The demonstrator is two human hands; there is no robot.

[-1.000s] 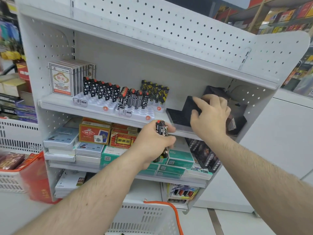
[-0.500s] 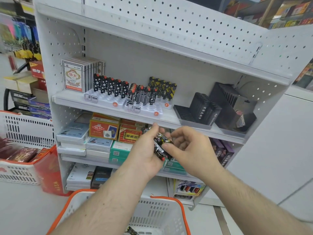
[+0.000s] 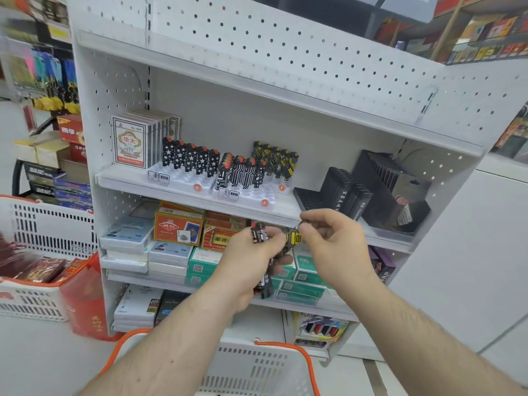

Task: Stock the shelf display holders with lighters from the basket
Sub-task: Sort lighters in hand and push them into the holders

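Note:
My left hand (image 3: 251, 261) grips a bundle of black patterned lighters (image 3: 259, 237) in front of the shelf's middle level. My right hand (image 3: 334, 244) pinches a yellow-and-black lighter (image 3: 295, 238) at the top of that bundle. On the shelf above stand white display holders (image 3: 183, 178) with rows of star-patterned lighters (image 3: 190, 157), striped lighters (image 3: 240, 172) and yellow-black lighters (image 3: 275, 160). The front slots of the holders are bare. A white basket with orange handles (image 3: 257, 367) sits below my arms.
Card packs (image 3: 128, 144) stand left of the holders; black boxes (image 3: 347, 192) and a black rack (image 3: 385, 178) sit to the right. Boxed goods (image 3: 177, 227) fill the lower shelves. Another white basket (image 3: 34, 224) and a red bag (image 3: 83, 298) stand at the left.
My right hand left the black boxes on the shelf and came down to the bundle in my left hand, where it now pinches one yellow-black lighter. The view has tilted slightly.

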